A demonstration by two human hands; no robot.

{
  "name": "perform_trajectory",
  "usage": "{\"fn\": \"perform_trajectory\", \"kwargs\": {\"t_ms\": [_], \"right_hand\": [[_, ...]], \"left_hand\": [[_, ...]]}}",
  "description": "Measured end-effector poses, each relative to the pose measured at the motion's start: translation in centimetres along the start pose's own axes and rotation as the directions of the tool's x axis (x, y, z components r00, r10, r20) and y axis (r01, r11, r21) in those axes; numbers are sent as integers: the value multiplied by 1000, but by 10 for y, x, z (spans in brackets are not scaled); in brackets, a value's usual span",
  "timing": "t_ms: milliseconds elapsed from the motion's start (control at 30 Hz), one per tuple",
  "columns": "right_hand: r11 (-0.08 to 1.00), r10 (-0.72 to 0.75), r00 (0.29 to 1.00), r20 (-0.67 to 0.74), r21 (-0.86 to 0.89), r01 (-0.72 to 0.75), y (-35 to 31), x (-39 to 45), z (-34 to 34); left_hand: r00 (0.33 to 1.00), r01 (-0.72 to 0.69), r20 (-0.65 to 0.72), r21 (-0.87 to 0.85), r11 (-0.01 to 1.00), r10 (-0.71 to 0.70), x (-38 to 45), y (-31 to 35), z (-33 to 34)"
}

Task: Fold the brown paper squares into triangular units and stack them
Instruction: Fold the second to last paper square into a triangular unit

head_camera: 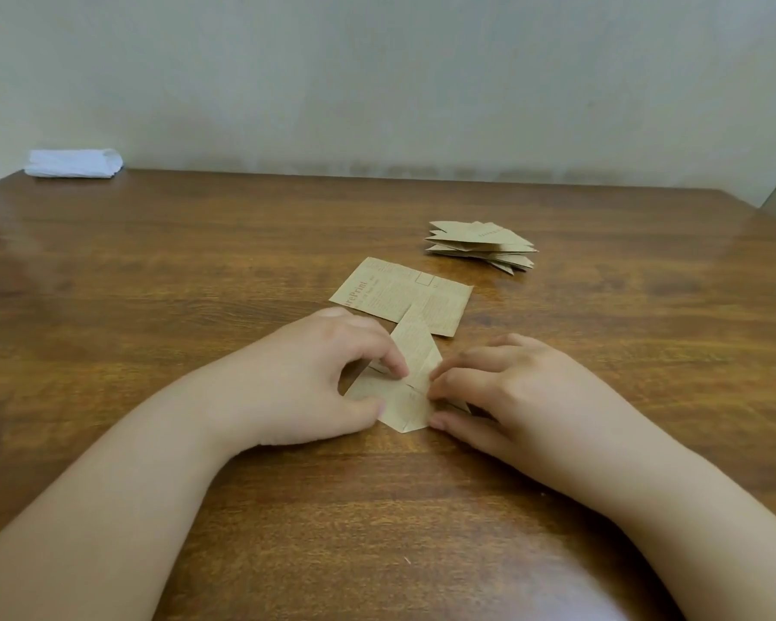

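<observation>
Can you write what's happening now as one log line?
step: folding | left hand + right hand: pressing paper piece | flat sheets: waiting | folded stack: behind

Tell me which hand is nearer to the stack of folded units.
The right hand. It lies nearer the camera than the stack of folded units, almost in line with it; the left hand is further off to the left. Both press the paper being folded.
</observation>
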State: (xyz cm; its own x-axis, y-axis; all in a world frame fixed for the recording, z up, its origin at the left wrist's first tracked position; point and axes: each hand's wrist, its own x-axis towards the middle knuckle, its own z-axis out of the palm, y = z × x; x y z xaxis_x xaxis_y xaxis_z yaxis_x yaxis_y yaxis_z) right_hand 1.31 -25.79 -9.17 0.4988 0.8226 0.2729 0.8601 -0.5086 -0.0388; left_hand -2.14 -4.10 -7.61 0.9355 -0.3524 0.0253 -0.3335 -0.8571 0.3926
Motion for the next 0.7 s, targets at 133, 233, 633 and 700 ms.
{"fn": "perform_trajectory", "kwargs": {"t_ms": [133, 233, 633, 700], "right_hand": [[1000, -6, 1000, 4, -24, 6, 1, 0, -1], [997, -20, 1000, -4, -79, 20, 1, 3, 1], [977, 152, 988, 4, 148, -151, -3, -1, -6], [950, 193, 980, 41, 242, -197, -2, -4, -8]], "left_hand": [[999, 5, 53, -26, 1000, -4, -1, 0, -1], [999, -4, 37, -32, 999, 5, -1, 0, -1], [994, 43, -104, -21, 999, -45, 4, 2, 2], [993, 59, -105, -21, 998, -61, 5, 3, 3]]}}
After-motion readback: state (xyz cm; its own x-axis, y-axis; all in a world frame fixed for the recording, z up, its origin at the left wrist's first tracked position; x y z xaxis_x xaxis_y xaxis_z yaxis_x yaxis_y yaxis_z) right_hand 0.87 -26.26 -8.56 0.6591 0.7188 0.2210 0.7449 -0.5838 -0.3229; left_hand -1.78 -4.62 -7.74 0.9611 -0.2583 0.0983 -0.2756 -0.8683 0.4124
